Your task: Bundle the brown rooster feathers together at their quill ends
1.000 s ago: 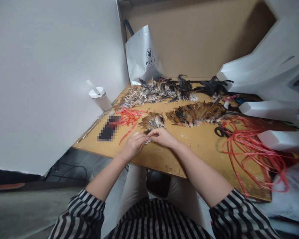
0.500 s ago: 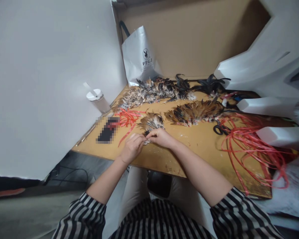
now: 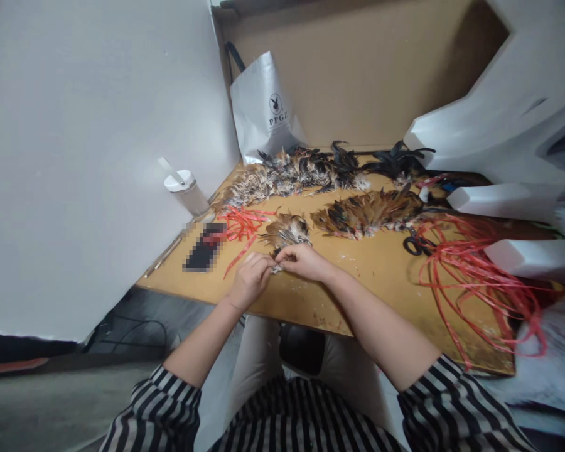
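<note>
My left hand (image 3: 253, 276) and my right hand (image 3: 302, 261) meet fingertip to fingertip over the near part of the table, both closed in a pinch. Between and just under the fingers are dark and whitish feathers (image 3: 277, 269), mostly covered by the hands. Right behind them lies a small heap of brown and grey feathers (image 3: 286, 230). A loose red plastic strip (image 3: 239, 256) rests to the left of my left hand, near a tangle of red plastic strips (image 3: 242, 221).
A long row of feathers (image 3: 296, 172) lies at the back, with brown feathers (image 3: 370, 212) before it. Black scissors (image 3: 417, 245) and many red strips (image 3: 475, 276) are at right. A lidded cup (image 3: 187, 191), a pixelated dark object (image 3: 204, 248) and a silver bag (image 3: 263, 113) stand left and behind.
</note>
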`<state>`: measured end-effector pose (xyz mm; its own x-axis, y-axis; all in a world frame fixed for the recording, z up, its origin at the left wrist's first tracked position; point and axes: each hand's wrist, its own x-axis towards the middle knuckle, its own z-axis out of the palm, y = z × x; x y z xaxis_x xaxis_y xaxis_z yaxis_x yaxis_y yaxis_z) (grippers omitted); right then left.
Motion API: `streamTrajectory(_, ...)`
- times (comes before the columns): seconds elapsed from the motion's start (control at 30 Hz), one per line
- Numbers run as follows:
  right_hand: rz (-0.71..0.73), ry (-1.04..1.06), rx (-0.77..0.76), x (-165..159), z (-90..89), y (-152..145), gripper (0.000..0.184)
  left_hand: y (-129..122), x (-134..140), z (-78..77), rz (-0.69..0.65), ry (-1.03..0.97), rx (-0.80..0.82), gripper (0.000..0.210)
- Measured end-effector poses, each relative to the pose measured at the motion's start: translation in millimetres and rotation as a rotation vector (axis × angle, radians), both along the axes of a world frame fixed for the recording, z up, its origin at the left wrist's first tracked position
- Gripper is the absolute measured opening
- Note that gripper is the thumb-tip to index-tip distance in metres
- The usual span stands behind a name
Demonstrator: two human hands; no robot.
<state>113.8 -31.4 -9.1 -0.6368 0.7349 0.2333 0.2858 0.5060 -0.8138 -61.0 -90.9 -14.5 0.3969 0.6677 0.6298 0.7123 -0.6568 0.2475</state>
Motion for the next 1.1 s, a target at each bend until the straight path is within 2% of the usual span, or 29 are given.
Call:
streamTrajectory(0.3,0.049,0.031,-0.002,1,-6.2,4,0.015,1,-2,-2.1,-0.007,-0.006,-0.012,0.015)
streamTrajectory(0.47,0.029,0.018,0.072,1,-5.0,2,0.015,0,-1,0.1,0.003,-0.029,-0.014,0.013)
streamTrajectory(0.83,-0.082,0.002,0.109,0,-0.7,-3,0.009,0,-3,-1.7,0.021,-0.08,-0.019,0.009)
streamTrajectory(1.1,-0.041,0.007,0.107,-3,1.5,-8,0.01,2,-1,2.2,0.044,-0.073,0.007,0.011)
